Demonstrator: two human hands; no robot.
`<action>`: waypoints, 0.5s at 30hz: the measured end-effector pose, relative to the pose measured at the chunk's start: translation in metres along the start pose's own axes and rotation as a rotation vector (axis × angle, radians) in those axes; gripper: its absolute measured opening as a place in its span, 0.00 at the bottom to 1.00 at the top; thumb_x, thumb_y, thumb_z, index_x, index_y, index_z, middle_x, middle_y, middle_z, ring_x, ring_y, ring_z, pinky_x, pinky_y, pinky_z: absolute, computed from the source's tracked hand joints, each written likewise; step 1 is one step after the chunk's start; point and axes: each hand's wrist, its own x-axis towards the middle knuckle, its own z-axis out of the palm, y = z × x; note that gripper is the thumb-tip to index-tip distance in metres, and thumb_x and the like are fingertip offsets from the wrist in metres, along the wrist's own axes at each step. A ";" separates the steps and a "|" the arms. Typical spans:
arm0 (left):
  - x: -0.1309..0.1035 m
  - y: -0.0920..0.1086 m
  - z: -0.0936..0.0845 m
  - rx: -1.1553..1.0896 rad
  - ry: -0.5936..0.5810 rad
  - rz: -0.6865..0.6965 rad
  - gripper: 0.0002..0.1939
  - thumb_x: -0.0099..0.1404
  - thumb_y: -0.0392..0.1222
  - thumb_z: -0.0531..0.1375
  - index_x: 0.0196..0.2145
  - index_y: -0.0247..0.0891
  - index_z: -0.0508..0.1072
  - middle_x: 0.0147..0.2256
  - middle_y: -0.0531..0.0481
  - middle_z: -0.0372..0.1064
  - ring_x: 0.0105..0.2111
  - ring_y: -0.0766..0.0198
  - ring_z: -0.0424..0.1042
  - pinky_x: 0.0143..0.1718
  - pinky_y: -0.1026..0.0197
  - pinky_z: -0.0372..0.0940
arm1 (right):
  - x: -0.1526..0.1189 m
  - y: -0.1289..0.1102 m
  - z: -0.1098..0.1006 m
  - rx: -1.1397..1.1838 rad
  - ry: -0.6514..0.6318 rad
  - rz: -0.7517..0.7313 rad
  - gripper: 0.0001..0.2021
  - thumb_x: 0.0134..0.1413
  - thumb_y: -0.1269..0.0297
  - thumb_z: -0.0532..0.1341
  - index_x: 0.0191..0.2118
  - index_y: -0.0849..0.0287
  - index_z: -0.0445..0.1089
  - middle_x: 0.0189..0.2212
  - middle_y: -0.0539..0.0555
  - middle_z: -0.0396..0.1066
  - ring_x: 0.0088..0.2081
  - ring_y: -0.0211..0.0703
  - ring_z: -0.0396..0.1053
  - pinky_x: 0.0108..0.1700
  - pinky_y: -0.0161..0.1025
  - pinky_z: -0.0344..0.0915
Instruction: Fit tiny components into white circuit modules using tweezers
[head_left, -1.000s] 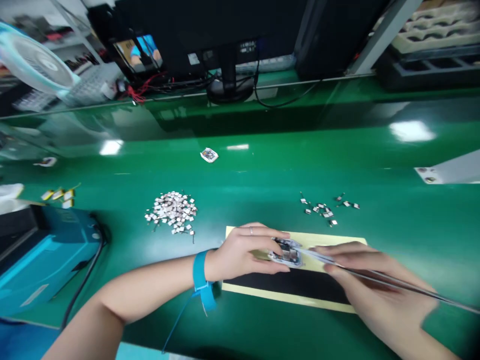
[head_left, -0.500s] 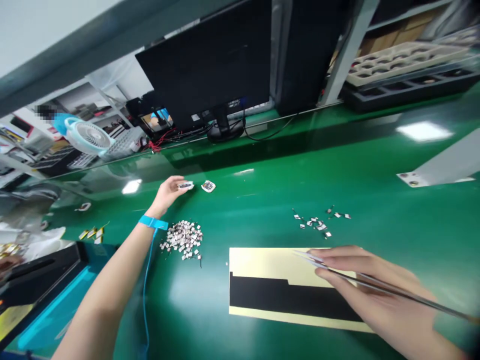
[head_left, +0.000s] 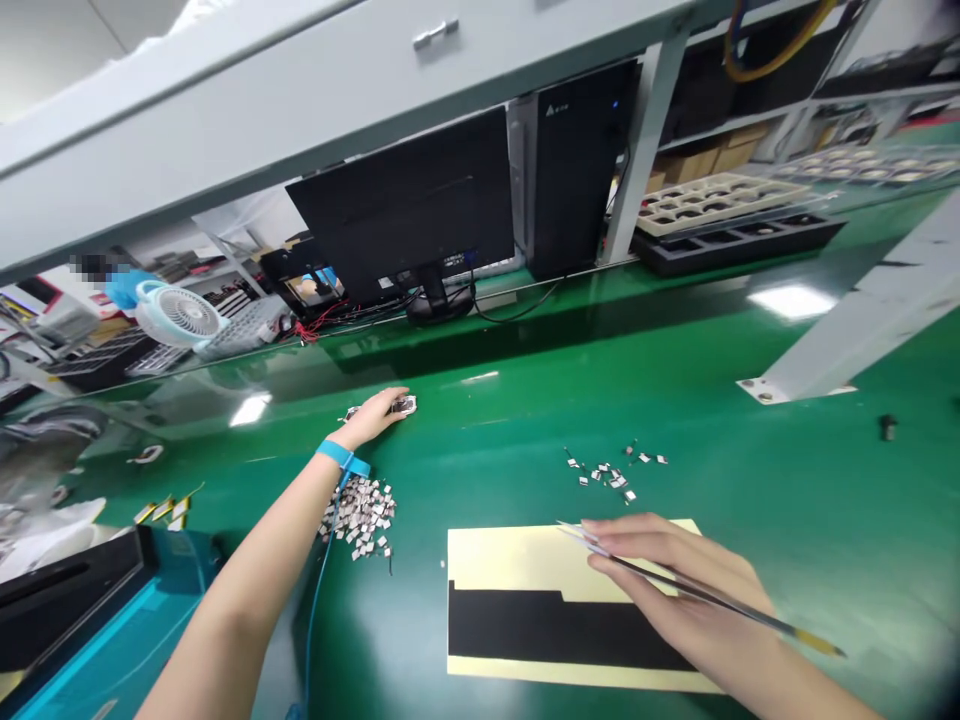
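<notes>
My left hand [head_left: 376, 412], with a blue wrist strap [head_left: 343, 456], is closed on a small white-and-dark part [head_left: 405, 405] on the green table. Another such part [head_left: 351, 413] shows just behind the hand. Below the wrist lies a pile of small pale square pieces [head_left: 364, 515]. My right hand [head_left: 675, 570] holds metal tweezers [head_left: 705, 597] over a pale yellow sheet [head_left: 502, 555] with a black strip; their tips point left. Several small pieces with dark leads [head_left: 607, 475] lie beyond the sheet.
A monitor [head_left: 412, 210] and a black tower [head_left: 574, 180] stand at the back, beside trays [head_left: 735, 240]. A fan [head_left: 180, 315] is at the left. A metal support [head_left: 862, 310] rises at the right. A blue-lined black box [head_left: 142, 610] sits at the lower left.
My left hand has moved right, from the left-hand part to the one beside it. My right hand keeps the tweezers over the sheet. The view has shifted, showing more shelf above.
</notes>
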 end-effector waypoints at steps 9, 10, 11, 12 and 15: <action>-0.081 0.121 0.053 -0.717 0.030 0.184 0.32 0.52 0.36 0.60 0.52 0.37 0.51 0.43 0.42 0.66 0.42 0.62 0.68 0.45 0.58 0.63 | -0.006 -0.002 0.003 0.080 -0.062 0.117 0.14 0.40 0.79 0.63 0.35 0.56 0.68 0.32 0.52 0.72 0.34 0.40 0.71 0.36 0.35 0.70; -0.092 0.133 0.067 -0.771 0.003 0.200 0.30 0.52 0.34 0.60 0.51 0.36 0.53 0.42 0.41 0.66 0.42 0.62 0.68 0.44 0.59 0.64 | -0.006 -0.003 0.004 0.107 -0.080 0.151 0.14 0.40 0.79 0.63 0.35 0.56 0.68 0.32 0.52 0.72 0.34 0.40 0.71 0.36 0.35 0.70; -0.101 0.143 0.080 -0.808 -0.011 0.204 0.29 0.51 0.34 0.61 0.50 0.36 0.55 0.42 0.41 0.66 0.41 0.62 0.68 0.43 0.59 0.64 | -0.007 -0.003 0.005 0.134 -0.093 0.187 0.14 0.40 0.78 0.63 0.34 0.56 0.68 0.32 0.52 0.72 0.34 0.40 0.71 0.37 0.35 0.70; -0.108 0.149 0.091 -0.815 -0.020 0.206 0.29 0.51 0.33 0.61 0.49 0.36 0.55 0.42 0.41 0.67 0.41 0.61 0.69 0.43 0.59 0.65 | -0.007 -0.003 0.007 0.159 -0.103 0.224 0.13 0.40 0.78 0.63 0.34 0.56 0.68 0.31 0.52 0.72 0.34 0.40 0.71 0.37 0.35 0.70; -0.121 0.153 0.111 -0.731 -0.027 0.237 0.30 0.50 0.33 0.61 0.49 0.38 0.55 0.42 0.42 0.67 0.41 0.60 0.69 0.42 0.58 0.65 | -0.005 -0.001 0.010 0.222 -0.108 0.319 0.11 0.41 0.76 0.63 0.33 0.57 0.69 0.30 0.52 0.73 0.35 0.41 0.71 0.37 0.38 0.70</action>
